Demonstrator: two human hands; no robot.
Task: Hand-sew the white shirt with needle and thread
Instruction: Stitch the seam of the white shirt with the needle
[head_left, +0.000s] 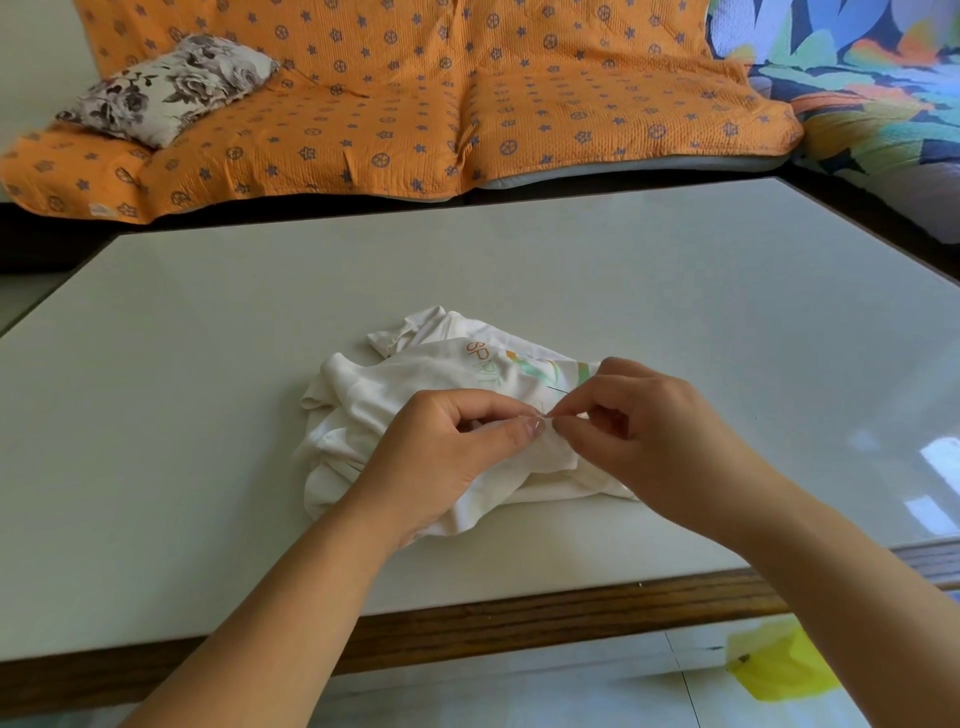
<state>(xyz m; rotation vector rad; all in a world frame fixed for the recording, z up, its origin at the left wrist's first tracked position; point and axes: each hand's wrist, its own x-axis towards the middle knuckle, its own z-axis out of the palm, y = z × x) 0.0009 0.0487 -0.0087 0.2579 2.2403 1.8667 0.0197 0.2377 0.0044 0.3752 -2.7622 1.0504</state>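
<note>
Firstly, orange star-patterned sofa cover (363, 104), behind. Pale table (208, 364), wooden front edge. White shirt (415, 369), crumpled at the table's middle, near the front edge; print reads "SPIRIT", orange shading to green. Left hand (441, 457), fingers curled, pinching a shirt fold. Right hand (639, 426), thumb and forefinger pinched on a needle (545, 414), barely visible, at that fold. Dark thread (558, 387), thin, across the print.
</note>
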